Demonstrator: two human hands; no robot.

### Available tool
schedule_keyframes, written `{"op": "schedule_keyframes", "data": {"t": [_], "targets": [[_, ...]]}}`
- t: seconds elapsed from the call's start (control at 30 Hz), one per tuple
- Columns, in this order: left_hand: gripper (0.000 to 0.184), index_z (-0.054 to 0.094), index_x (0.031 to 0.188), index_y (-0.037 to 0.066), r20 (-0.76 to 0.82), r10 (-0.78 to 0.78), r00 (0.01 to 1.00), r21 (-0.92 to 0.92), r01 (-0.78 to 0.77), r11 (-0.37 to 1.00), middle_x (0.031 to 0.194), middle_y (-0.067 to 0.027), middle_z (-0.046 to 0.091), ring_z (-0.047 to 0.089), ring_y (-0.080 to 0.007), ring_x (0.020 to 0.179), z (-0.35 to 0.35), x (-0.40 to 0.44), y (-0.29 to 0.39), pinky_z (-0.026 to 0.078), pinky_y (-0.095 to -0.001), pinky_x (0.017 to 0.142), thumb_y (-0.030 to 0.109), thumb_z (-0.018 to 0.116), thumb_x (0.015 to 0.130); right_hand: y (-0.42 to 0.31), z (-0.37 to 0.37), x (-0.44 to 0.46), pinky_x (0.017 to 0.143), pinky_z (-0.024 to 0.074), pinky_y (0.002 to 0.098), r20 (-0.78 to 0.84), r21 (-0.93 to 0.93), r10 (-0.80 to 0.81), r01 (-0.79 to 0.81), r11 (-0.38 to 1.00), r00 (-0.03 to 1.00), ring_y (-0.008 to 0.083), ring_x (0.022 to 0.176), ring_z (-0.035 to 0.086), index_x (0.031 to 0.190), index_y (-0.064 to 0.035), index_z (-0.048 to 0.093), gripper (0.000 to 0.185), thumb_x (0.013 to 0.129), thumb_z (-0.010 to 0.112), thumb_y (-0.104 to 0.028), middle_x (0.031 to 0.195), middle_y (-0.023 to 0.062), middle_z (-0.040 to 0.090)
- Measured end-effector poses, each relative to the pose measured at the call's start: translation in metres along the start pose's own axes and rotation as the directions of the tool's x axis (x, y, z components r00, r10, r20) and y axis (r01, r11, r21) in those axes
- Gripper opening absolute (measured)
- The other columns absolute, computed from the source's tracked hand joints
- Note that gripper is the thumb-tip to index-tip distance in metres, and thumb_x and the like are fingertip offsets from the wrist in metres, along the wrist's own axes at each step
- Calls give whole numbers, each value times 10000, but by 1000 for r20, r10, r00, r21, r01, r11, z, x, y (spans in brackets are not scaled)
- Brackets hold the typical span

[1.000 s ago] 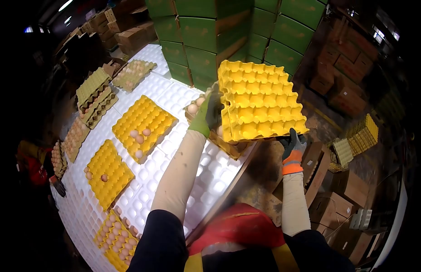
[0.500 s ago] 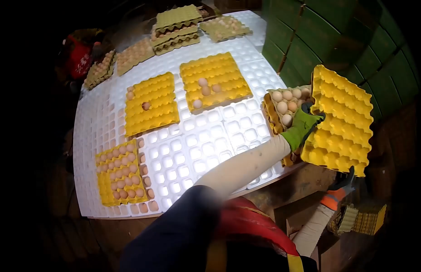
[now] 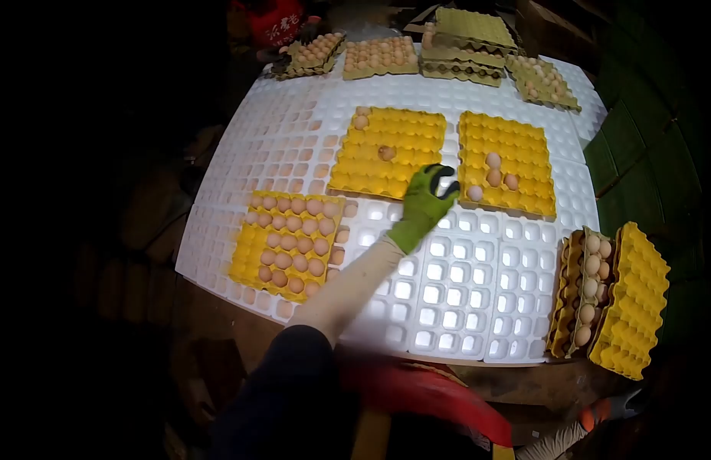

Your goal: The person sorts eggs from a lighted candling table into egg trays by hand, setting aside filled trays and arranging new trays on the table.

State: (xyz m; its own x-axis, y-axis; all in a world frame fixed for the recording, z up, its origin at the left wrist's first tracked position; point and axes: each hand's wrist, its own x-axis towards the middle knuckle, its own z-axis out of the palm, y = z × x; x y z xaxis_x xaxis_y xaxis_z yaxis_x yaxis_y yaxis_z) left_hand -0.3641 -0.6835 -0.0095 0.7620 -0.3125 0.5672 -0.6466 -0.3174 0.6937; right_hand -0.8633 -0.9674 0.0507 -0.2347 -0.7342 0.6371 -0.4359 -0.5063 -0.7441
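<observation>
My left hand (image 3: pixel 426 205), in a green glove with dark fingertips, is over the white dimpled surface between two yellow egg trays. Its fingers are curved and apart with nothing in them, near the lower right corner of the left yellow tray (image 3: pixel 355 165). The right yellow tray (image 3: pixel 516 146) holds several eggs, a pale egg (image 3: pixel 475 194) being nearest my fingers. My right hand (image 3: pixel 612 408), in a dark and orange glove, is low at the right, under a tilted yellow tray (image 3: pixel 633 303); its fingers are too dark to make out. That tray stands beside stacked egg trays (image 3: pixel 574 299).
A fuller yellow tray of eggs (image 3: pixel 248 257) lies at the left front. Along the back are stacked grey-green trays (image 3: pixel 474 31) and egg-filled trays (image 3: pixel 381 57). A person in red (image 3: pixel 275 23) is at the back left. Green boxes (image 3: pixel 639 153) rise at the right.
My left hand has let go of the yellow tray and moved left across the table. The tray now stands tilted by the stack. My right hand is lower, and the whole view has turned left.
</observation>
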Motion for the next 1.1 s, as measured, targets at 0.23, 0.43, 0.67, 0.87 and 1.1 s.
{"op": "schedule_keyframes", "data": {"t": [0.23, 0.43, 0.67, 0.87, 1.1], "targets": [[738, 536, 1385, 85, -70, -602, 795, 624, 506, 596, 1298, -211, 596, 578, -405, 1206, -138, 44, -219, 470, -497, 1007, 549, 695, 834, -198, 180, -210, 702, 558, 278, 969, 195, -46, -631, 751, 244, 155, 917, 683, 1409, -39, 562, 381, 1033, 578, -101, 1282, 91, 656], [777, 555, 1351, 67, 82, -579, 812, 580, 433, 690, 1174, -212, 663, 605, -407, 1144, -151, 50, -230, 479, -488, 982, 576, 727, 789, -200, 375, -407, 863, 578, 465, 888, -94, -95, 379, 921, 450, 374, 1005, 716, 1446, -101, 517, 661, 896, 728, -401, 1292, 184, 647], [435, 681, 1134, 92, 89, -488, 869, 481, 391, 784, 1019, -141, 690, 619, -394, 1001, -161, 65, -246, 489, -510, 918, 403, 702, 830, -158, 408, -384, 773, 545, 321, 972, -63, 144, -383, 922, 187, 181, 860, 682, 1143, 32, 666, 446, 813, 827, -222, 941, 87, 730], [416, 705, 1224, 52, -5, -329, 944, 71, 328, 942, 1069, -107, 760, 723, -251, 929, -273, 79, -376, 565, -370, 824, 256, 772, 867, -335, 390, -433, 866, 548, 367, 924, 217, -149, -162, 963, 353, 253, 988, 704, 1197, -35, 679, 490, 835, 830, -328, 1063, 130, 741], [424, 720, 1191, 46, -95, -493, 865, 448, 479, 755, 1006, -175, 759, 707, -350, 895, -468, 57, -459, 553, -442, 796, 295, 777, 853, -465, 415, -603, 950, 514, 464, 983, 168, -162, -67, 984, 82, 377, 1134, 635, 1284, -35, 590, 590, 871, 742, -428, 1232, 172, 662]]}}
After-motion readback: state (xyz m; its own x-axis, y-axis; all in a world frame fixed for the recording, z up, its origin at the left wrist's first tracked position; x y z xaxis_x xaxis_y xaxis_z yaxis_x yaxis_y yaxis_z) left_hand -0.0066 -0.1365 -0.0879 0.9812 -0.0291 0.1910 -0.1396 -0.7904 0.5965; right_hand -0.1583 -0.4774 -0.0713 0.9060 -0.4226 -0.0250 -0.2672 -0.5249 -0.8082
